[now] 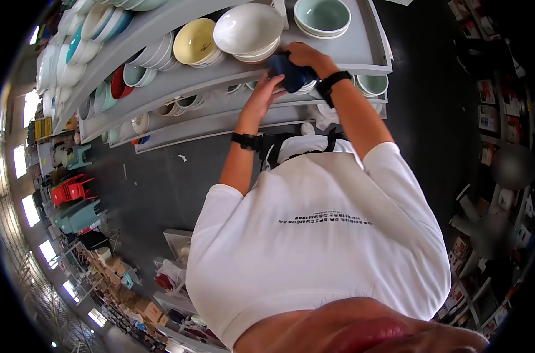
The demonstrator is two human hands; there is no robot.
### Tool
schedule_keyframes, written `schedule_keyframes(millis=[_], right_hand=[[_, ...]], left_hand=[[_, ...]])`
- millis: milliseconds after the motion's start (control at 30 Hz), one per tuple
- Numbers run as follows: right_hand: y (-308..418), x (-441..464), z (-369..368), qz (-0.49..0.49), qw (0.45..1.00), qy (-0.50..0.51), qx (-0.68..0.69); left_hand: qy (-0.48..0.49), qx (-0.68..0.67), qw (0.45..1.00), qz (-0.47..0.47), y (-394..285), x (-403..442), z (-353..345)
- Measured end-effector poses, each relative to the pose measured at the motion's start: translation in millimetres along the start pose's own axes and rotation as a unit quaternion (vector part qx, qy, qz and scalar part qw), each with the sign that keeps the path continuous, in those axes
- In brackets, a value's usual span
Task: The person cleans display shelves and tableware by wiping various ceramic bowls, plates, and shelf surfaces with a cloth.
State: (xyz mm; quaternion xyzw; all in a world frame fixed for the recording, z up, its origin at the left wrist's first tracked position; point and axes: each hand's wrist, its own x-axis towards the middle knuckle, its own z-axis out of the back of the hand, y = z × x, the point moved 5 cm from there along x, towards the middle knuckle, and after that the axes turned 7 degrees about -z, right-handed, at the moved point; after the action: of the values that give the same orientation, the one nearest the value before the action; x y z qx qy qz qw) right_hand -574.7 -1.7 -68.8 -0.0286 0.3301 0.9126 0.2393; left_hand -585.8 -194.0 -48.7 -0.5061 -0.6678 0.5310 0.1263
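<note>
A dark blue object (295, 75) is between my two hands in front of the shelf edge; its exact kind is hard to make out. My right hand (310, 57) grips it from above, fingers bent over its top. Against its left side my left hand (265, 94) presses with thumb and fingers. Just behind the hands stands a stack of large white bowls (248, 30). Beside that stack are yellow bowls (195, 42) on the left and pale green bowls (323, 17) on the right.
Grey shelves (364, 50) in tiers hold several more stacks, including a red bowl (121, 82) and green bowls (372, 84) lower down. Red chairs (73, 187) stand far left. Loaded racks line the right side, with two blurred round shapes (513, 167) before them.
</note>
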Motion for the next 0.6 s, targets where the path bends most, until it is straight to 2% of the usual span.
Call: schedule_keyframes(millis=[33, 67, 100, 167, 200, 267, 333, 367, 400, 433, 467, 533, 600], right_hand=[[1.2, -4.1, 7.6, -0.002, 0.997, 0.070, -0.009], [-2.6, -12.3, 19.2, -0.041, 0.996, 0.077, -0.007], [-2.9, -18.7, 28.3, -0.044, 0.996, 0.073, -0.007], [-6.1, -34.3, 42.8, -0.058, 0.982, 0.072, -0.164], [-5.5, -48.8, 50.7, -0.062, 0.981, 0.071, -0.167], [-12.5, -82.1, 69.0, -0.115, 0.969, 0.012, -0.219], [-43.0, -99.7, 64.9, -0.023, 0.976, 0.043, -0.212], [-39.6, -119.4, 76.0, -0.084, 0.982, 0.085, -0.144], [-39.6, -136.8, 76.1, -0.049, 0.992, 0.021, -0.113], [-35.2, -143.3, 67.9, -0.041, 0.992, 0.023, -0.116], [-31.9, -146.7, 64.2, -0.011, 0.987, -0.021, -0.161], [-39.8, -141.1, 41.1, 0.036, 0.963, -0.101, -0.245], [-2.1, -141.4, 32.7, 0.047, 0.954, -0.126, -0.269]], left_hand=[[0.001, 0.004, 1.000, -0.001, -2.2, -0.2, 1.4], [0.012, 0.031, 0.999, 0.012, -2.2, 2.1, -0.3], [0.024, 0.057, 0.998, 0.026, -0.6, 5.9, -2.7], [0.042, 0.083, 0.996, 0.015, 8.5, 16.4, -18.8], [0.054, 0.108, 0.993, 0.003, 14.9, 22.4, -29.6], [0.104, 0.184, 0.977, -0.016, 22.7, 37.5, -61.8], [0.098, 0.331, 0.924, -0.165, 52.7, 69.0, -71.8], [0.091, 0.335, 0.923, -0.163, 57.5, 67.3, -81.0], [0.052, 0.410, 0.899, -0.143, 58.5, 61.4, -91.5], [0.011, 0.478, 0.869, -0.125, 54.6, 56.6, -94.3], [0.003, 0.472, 0.872, -0.131, 48.2, 52.5, -92.2], [0.035, 0.515, 0.841, -0.160, 41.2, 36.6, -90.7], [-0.008, 0.525, 0.834, -0.170, 36.9, 24.5, -68.3]])
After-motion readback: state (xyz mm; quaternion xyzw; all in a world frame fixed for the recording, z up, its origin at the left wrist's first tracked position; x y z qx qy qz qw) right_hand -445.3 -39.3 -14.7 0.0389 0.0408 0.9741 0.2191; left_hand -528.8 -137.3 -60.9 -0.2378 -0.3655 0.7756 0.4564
